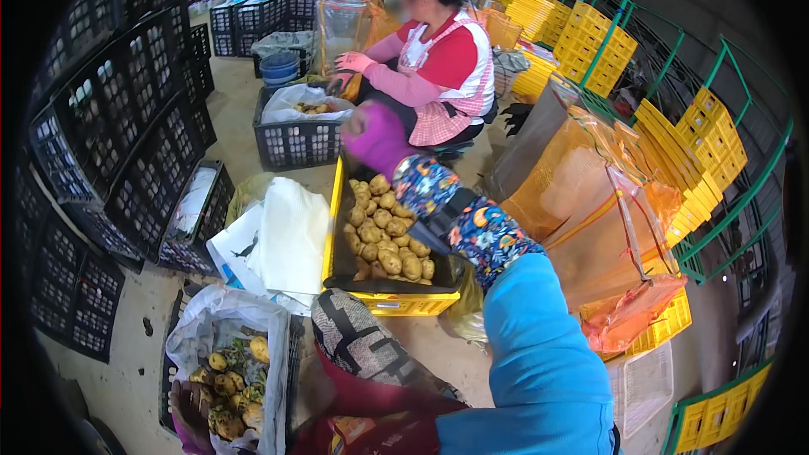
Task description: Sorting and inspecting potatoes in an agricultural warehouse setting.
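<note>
My right hand (374, 140), in a purple glove, is raised over the far end of a yellow crate (404, 304) with a dark liner. It is blurred; a brownish patch shows at the fingers, and I cannot tell whether it is a potato. Cleaned potatoes (385, 230) fill much of that crate. At the lower left, my left hand (191, 406), in a purple glove with dirty fingers, reaches over the near left side of a dark crate with a white liner (278, 335). Its fingers are beside potatoes (229, 385) mixed with green scraps; any grip is unclear.
A co-worker (442, 63) in pink gloves sits ahead, beside a black crate of potatoes (297, 142). White sheets (291, 234) lie left of the yellow crate. Stacked black crates (120, 120) stand left; orange mesh bags (581, 202) and yellow crates (714, 139) stand right.
</note>
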A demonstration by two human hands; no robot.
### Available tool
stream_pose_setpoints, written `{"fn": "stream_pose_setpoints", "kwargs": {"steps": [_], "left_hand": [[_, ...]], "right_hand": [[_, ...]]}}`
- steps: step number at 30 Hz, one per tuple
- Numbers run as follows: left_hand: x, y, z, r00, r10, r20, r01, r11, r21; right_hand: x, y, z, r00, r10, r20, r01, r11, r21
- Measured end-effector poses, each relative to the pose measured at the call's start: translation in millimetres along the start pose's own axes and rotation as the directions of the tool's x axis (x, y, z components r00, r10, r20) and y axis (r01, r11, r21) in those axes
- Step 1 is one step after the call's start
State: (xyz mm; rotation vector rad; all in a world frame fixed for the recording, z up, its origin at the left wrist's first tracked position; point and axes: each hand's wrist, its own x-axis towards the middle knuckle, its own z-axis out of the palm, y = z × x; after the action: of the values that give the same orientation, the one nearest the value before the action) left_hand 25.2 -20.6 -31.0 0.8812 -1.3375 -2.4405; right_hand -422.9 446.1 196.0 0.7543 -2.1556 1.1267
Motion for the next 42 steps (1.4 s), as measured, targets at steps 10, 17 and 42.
{"fn": "stream_pose_setpoints", "kwargs": {"steps": [10, 17, 42], "left_hand": [[-27, 45, 5, 0.960, 0.267, -0.087, -0.280, 0.940, -0.197], [-34, 62, 4, 0.914, 0.159, -0.373, -0.259, 0.937, -0.236], [-2, -6, 36, 0.950, 0.302, -0.076, -0.267, 0.915, 0.302]], "right_hand": [[-158, -144, 287, -0.278, -0.130, 0.952, -0.062, 0.991, 0.118], [-336, -127, 505, -0.137, -0.164, 0.977, 0.080, 0.981, 0.176], [-230, -202, 368, 0.239, -0.352, 0.905, -0.792, 0.469, 0.392]]}}
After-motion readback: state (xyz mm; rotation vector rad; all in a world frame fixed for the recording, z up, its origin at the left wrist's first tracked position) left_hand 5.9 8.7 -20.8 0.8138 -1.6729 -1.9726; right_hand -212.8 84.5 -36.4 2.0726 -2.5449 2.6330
